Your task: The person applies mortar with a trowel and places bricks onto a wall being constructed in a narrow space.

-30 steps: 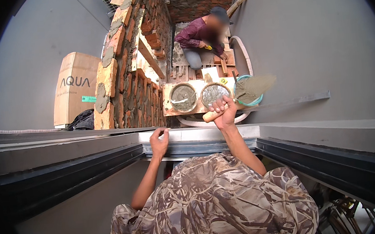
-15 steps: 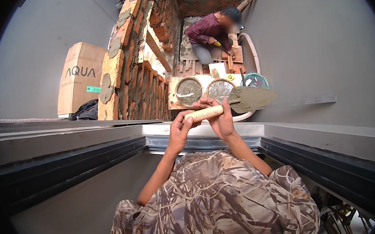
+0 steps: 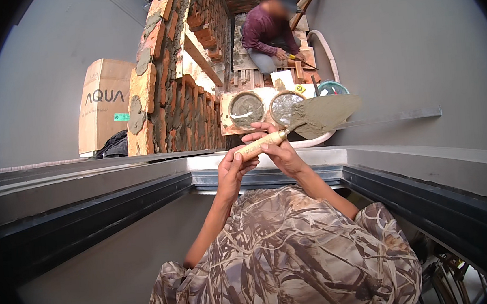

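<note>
My left hand (image 3: 229, 173) is closed round the free end of the wooden handle (image 3: 250, 149) of a trowel. My right hand (image 3: 285, 160) grips it near the metal neck, thumb on top and some fingers raised. The broad blade (image 3: 324, 112), coated in grey mortar, points right over the buckets. Beyond my hands a board (image 3: 229, 129) bears a bucket of grey mortar (image 3: 246, 106) and a second round container (image 3: 280, 107) with pale, watery contents; behind the blade is a teal bucket (image 3: 333, 86).
A person (image 3: 261, 29) in maroon kneels working on wooden pieces. A rough brick wall (image 3: 163, 89) stands left, beside a cardboard box (image 3: 100, 106). A pale hose (image 3: 327, 52) curves along the right wall, near a long metal bar (image 3: 408, 113). A window-like frame (image 3: 87, 223) crosses before me.
My left hand has come up and right onto the handle, which my right hand held alone a second ago. The handle has tilted, its blade end higher. The co-worker has shifted slightly.
</note>
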`<control>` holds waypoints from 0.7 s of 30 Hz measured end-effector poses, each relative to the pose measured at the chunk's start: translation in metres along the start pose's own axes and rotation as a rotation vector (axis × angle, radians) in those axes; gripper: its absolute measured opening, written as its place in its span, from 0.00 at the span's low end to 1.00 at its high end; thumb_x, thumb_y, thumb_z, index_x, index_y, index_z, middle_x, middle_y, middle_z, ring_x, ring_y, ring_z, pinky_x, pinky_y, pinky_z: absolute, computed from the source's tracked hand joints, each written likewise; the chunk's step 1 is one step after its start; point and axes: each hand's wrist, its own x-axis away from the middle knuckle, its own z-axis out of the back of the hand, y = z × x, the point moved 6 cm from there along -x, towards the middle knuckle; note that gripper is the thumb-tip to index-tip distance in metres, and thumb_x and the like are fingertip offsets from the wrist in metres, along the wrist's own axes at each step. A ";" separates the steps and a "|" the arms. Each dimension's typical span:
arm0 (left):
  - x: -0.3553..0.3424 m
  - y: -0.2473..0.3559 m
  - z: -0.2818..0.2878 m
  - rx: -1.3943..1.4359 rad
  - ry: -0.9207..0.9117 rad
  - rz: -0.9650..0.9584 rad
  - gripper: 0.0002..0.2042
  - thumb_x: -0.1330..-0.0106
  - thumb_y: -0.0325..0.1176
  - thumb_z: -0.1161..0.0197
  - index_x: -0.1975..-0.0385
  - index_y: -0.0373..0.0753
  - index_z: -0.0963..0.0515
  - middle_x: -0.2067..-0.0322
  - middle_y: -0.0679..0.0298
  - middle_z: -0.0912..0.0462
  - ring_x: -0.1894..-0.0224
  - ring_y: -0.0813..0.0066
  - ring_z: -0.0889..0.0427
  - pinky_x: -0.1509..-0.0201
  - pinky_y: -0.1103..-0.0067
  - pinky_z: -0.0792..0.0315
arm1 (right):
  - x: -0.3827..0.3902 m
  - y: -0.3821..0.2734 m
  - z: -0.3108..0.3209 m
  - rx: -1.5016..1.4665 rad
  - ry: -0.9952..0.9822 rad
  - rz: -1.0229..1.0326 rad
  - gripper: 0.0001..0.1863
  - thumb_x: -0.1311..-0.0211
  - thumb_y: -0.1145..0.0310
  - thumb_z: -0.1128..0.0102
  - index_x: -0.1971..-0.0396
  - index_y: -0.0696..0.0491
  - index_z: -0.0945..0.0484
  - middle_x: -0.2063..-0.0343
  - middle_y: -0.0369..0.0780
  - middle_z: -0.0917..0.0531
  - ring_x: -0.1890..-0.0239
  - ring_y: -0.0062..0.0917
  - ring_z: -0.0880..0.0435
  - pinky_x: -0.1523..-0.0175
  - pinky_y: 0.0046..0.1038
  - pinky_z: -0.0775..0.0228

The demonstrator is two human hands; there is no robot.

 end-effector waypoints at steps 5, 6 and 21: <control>0.005 -0.005 0.002 0.091 -0.016 0.063 0.23 0.24 0.47 0.48 0.42 0.34 0.31 0.56 0.56 0.18 0.54 0.68 0.16 0.46 0.71 0.21 | 0.000 0.000 0.001 0.107 -0.051 0.039 0.33 0.38 0.66 0.38 0.35 0.57 0.40 0.48 0.45 0.21 0.44 0.28 0.22 0.37 0.32 0.32; 0.005 -0.006 0.003 0.111 -0.025 0.067 0.23 0.24 0.47 0.49 0.42 0.34 0.31 0.56 0.55 0.18 0.53 0.68 0.17 0.46 0.71 0.21 | 0.000 0.001 0.001 0.123 -0.064 0.037 0.33 0.38 0.66 0.38 0.35 0.57 0.40 0.47 0.45 0.21 0.44 0.28 0.22 0.38 0.32 0.32; -0.005 -0.027 0.028 -0.040 0.041 0.112 0.24 0.21 0.50 0.56 0.48 0.32 0.26 0.58 0.55 0.17 0.54 0.67 0.17 0.47 0.70 0.22 | -0.001 0.012 0.015 0.203 0.004 0.042 0.15 0.34 0.67 0.38 0.52 0.55 0.29 0.52 0.45 0.17 0.49 0.26 0.19 0.40 0.31 0.29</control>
